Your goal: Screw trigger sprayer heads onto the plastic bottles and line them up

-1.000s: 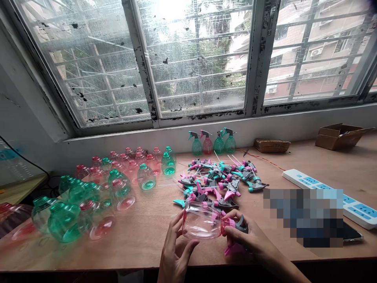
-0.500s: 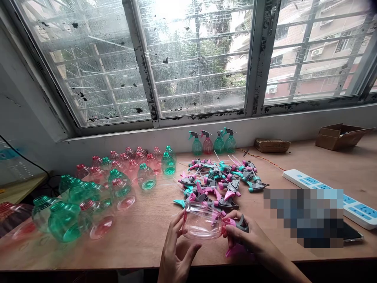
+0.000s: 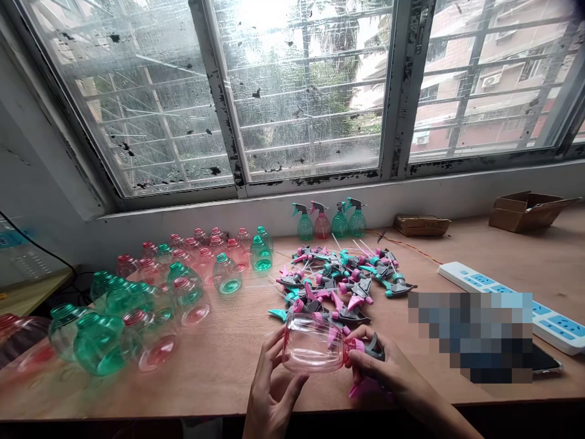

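Note:
A clear pink bottle (image 3: 313, 347) lies sideways in the air between my hands, near the table's front edge. My left hand (image 3: 270, 381) cups its base end, fingers along the far side and thumb at its lower edge. At the neck, my right hand (image 3: 377, 366) grips the pink collar of a grey and pink spray trigger head (image 3: 358, 346). Its pink lever (image 3: 363, 388) points downward, partly hidden by my fingers. Just behind the bottle lies a pile of loose spray trigger heads (image 3: 338, 274) in pink, teal and grey, with thin straws.
Many open green (image 3: 100, 347) and pink bottles (image 3: 150, 344) stand at the left. Several bottles with trigger heads (image 3: 322, 224) stand by the wall. A white power strip (image 3: 512, 308), a phone (image 3: 546, 361) beside a blurred patch, and cardboard boxes (image 3: 525, 213) occupy the right.
My left thumb has shifted slightly toward the bottle's base. The bottle and my right hand stay almost where they were.

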{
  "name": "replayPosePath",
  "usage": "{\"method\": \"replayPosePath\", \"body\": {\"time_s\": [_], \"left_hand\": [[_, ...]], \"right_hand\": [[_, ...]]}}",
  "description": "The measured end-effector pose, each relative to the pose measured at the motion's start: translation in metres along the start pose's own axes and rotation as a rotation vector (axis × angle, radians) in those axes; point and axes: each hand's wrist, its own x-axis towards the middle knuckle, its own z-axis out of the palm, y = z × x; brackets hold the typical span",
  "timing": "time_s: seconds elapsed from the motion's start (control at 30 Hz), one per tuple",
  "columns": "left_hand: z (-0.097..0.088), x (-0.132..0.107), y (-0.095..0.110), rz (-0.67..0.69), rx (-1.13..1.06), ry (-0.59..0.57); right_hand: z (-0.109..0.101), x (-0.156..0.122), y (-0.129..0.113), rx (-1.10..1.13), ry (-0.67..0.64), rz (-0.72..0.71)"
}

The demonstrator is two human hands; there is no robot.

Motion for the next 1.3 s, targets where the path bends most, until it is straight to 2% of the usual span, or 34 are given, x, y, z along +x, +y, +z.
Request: {"method": "replayPosePath", "body": {"time_s": [0.2,0.43,0.6,0.9,1.1,1.3], "left_hand": [[-0.003,0.002,0.006,0.013,0.043,-0.09],[-0.003,0.001,0.001,-0.029,-0.007,-0.07],[-0.002,0.001,0.006,-0.069,-0.048,-0.077],[0.003,-0.001,0.012,-0.108,-0.164,-0.012],[0.007,0.0,0.016,-0.157,-0.132,0.057],[0.007,0.001,0.015,-0.139,-0.143,0.055]], "right_hand": [[0.0,0.001,0.0,0.026,-0.008,0.005],[-0.001,0.002,0.004,0.025,-0.006,0.005],[-0.001,0.001,0.005,0.023,-0.006,-0.004],[0.0,0.0,0.003,-0.002,-0.006,0.005],[0.0,0.0,0.001,-0.007,-0.007,0.015],[-0.001,0.0,0.002,0.011,0.0,0.011]]}}
